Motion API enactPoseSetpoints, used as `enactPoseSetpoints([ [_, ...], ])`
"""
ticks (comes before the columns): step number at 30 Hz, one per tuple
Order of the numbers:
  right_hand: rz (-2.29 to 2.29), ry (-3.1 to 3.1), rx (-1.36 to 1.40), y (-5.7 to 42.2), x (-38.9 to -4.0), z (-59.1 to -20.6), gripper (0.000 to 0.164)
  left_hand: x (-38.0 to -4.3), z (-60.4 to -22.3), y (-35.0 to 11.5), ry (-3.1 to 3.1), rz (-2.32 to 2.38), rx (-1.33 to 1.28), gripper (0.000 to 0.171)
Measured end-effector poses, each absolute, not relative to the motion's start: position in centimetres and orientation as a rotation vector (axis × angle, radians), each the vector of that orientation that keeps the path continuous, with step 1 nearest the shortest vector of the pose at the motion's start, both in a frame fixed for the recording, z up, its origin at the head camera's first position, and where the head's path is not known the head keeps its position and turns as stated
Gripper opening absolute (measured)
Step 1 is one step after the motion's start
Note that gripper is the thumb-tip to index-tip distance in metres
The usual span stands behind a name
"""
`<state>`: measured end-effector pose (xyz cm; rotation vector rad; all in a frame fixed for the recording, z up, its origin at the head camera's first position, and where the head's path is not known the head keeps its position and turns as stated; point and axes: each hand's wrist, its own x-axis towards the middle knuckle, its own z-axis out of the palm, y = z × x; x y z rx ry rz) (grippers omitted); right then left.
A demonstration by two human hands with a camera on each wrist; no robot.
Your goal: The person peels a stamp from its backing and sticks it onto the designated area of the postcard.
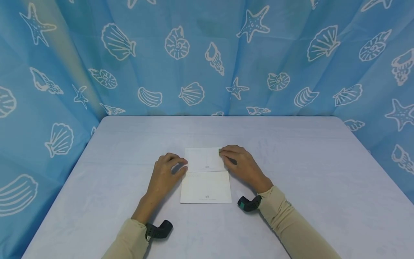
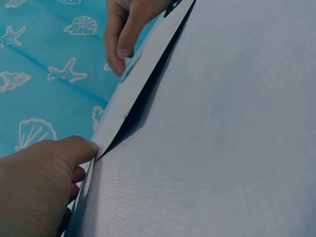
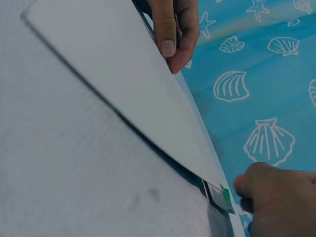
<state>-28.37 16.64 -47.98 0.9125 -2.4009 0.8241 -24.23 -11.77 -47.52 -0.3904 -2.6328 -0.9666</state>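
Observation:
A white folded card lies on the table's middle. Its far half is raised a little off the surface, and a dark gap shows under it in both wrist views. My left hand pinches the card's left edge by the fold, thumb tip against the edge. At the far right corner my right hand pinches the card, where a small green tab sticks out beside its fingers. The card slopes across the right wrist view, with my left hand at its far end.
The pale grey table is bare around the card. A blue curtain with white shells and starfish closes it in at the back and both sides. Black camera mounts sit on both wrists.

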Motion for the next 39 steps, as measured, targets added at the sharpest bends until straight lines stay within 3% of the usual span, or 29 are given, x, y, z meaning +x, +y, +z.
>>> enactPoseSetpoints([
  [23,0.766,-2.446,0.899,16.81,-28.54,-48.11,0.020,-24.14,-47.39,-11.74,-2.642,-0.976,-0.396,0.014],
  [39,0.973,-2.526,0.661,17.06,-27.61,-47.92,0.019,-24.19,-47.41,-11.88,-2.622,-1.049,-0.397,0.018],
])
